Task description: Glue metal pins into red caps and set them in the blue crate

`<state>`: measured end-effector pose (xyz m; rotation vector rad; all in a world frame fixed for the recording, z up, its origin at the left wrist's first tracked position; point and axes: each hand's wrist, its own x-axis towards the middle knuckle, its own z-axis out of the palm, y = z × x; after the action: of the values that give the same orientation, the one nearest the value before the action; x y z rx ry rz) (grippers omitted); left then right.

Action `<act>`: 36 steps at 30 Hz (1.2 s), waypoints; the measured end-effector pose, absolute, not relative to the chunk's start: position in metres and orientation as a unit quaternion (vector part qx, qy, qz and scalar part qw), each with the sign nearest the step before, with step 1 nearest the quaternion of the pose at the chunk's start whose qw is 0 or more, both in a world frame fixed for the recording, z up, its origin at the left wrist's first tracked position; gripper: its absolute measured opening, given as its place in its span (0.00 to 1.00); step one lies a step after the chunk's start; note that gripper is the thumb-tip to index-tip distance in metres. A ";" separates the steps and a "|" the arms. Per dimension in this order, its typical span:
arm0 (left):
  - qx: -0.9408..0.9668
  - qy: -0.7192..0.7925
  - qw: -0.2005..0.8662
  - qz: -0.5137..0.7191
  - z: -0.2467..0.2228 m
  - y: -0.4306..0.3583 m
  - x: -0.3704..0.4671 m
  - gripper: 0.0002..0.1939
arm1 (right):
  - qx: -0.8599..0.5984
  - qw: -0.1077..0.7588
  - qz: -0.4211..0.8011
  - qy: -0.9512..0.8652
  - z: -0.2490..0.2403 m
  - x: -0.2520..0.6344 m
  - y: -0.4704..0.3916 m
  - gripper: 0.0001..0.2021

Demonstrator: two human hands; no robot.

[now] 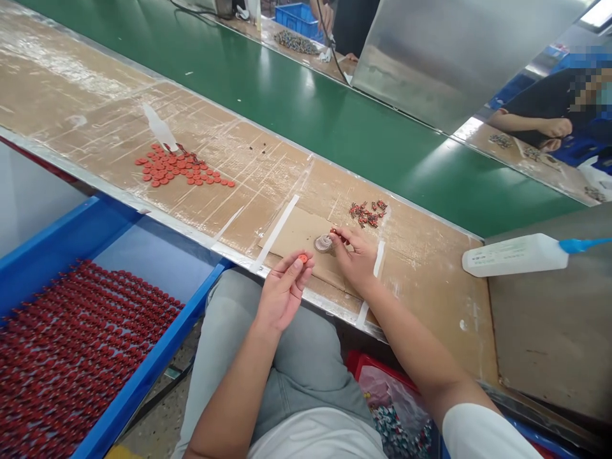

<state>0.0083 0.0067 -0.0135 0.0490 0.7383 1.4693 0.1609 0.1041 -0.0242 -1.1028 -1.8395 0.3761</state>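
Note:
My left hand (285, 287) pinches a red disc (303, 258) between thumb and fingers, over the bench's front edge. To its right, my right hand (354, 255) closes its fingertips on a small red part (333, 231), just above a small round dish (323, 243). The dish rests on a cardboard sheet (296, 234) held by white tape. Behind my right hand lies a pile of small red and black parts (368, 214). A heap of red discs (176, 167) is spread on the bench at the left.
A white bottle with a blue nozzle (519, 255) lies at the right. A blue tray (201, 312) at lower left holds rows of red pieces. Behind the bench runs a green belt (287, 95); a person's hands (554, 131) are beyond it.

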 end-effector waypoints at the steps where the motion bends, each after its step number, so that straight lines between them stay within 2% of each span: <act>1: 0.022 0.329 0.681 0.654 -0.014 0.007 0.009 0.11 | -0.451 0.461 0.151 -0.749 -0.025 0.161 0.105 0.10; 13: 0.025 0.320 0.682 0.657 -0.016 0.007 0.008 0.11 | -0.436 0.441 0.113 -0.776 -0.030 0.161 0.106 0.09; 26: 0.019 0.317 0.685 0.655 -0.013 0.005 0.009 0.10 | -0.389 0.461 0.059 -0.795 -0.032 0.160 0.109 0.07; 36: 0.020 0.321 0.684 0.655 -0.012 0.005 0.010 0.11 | -0.422 0.493 0.104 -0.754 -0.030 0.159 0.106 0.07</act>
<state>0.0096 0.0047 -0.0121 0.0449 0.7186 1.4671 0.1594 0.1061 -0.0296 -1.0242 -1.8282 0.2535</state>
